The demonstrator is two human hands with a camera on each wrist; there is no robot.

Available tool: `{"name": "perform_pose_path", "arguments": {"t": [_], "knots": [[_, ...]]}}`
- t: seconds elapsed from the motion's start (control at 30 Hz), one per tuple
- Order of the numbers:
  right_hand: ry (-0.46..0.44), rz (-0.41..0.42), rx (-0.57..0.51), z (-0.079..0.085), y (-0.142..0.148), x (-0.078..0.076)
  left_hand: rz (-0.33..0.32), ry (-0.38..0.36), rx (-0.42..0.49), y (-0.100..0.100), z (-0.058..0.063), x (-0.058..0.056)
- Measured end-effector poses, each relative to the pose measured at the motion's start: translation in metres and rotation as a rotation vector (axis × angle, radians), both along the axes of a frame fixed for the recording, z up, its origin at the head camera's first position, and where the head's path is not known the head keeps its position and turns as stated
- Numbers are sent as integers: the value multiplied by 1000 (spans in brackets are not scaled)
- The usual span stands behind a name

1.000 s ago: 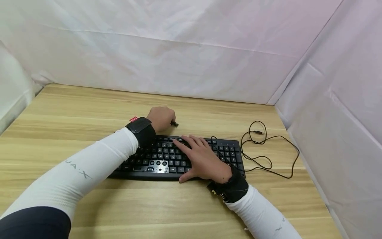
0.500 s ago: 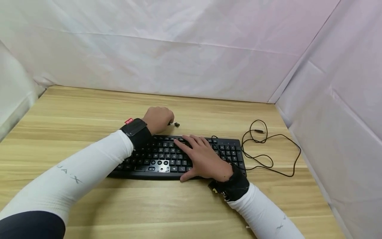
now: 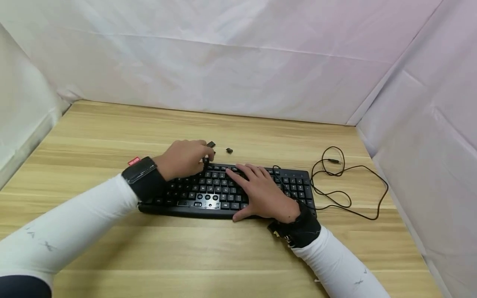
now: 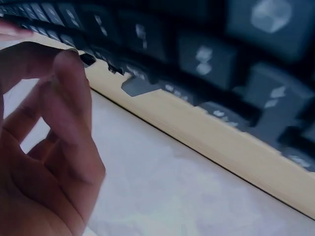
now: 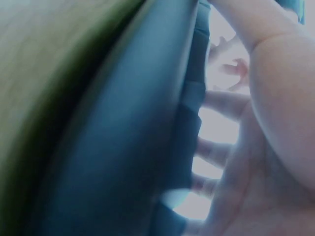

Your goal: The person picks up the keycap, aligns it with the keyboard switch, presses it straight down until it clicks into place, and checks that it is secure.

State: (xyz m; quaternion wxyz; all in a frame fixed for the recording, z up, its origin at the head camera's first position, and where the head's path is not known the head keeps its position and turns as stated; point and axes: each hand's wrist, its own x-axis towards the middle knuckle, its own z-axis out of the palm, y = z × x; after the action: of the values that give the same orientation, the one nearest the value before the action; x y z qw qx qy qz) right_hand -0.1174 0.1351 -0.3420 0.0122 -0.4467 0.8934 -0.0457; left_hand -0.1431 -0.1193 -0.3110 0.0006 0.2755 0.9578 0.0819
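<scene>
Currently, right hand rests, fingers spread, on the black keyboard, central on the wood-grain desk; left hand sits at its far edge, fingers curled, hold undeterminable. Loose black pieces lie beyond, a cable rightward; creased white sheeting stands behind.

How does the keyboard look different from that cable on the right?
The keyboard is a broad, flat slab covered in rows of keys, while the cable is thin and mostly curls in loose loops. The right hand rests spread across the keyboard, whereas the cable's loops lie untouched beyond its right end. Both look black and lie on the table.
</scene>
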Motion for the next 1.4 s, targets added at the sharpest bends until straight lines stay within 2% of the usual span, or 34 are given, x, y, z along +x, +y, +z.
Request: {"name": "perform_pose_path", "arguments": {"t": [0.17,0.37,0.5,0.87,1.17,1.4], "knots": [[-12,-21,13,3,4,2,-95,-4,73,-3,1,24],[-31,-17,10,3,6,5,-153,-23,74,-2,-3,49],[-35,-13,0,2,7,5,-183,-21,67,0,-6,61],[-42,-19,3,1,5,5,-192,-35,72,-5,-18,72],[-50,-20,4,1,4,5,-192,14,34,-5,-18,77],[-40,-25,-2,2,4,5,-204,98,23,-3,-17,81]]}}
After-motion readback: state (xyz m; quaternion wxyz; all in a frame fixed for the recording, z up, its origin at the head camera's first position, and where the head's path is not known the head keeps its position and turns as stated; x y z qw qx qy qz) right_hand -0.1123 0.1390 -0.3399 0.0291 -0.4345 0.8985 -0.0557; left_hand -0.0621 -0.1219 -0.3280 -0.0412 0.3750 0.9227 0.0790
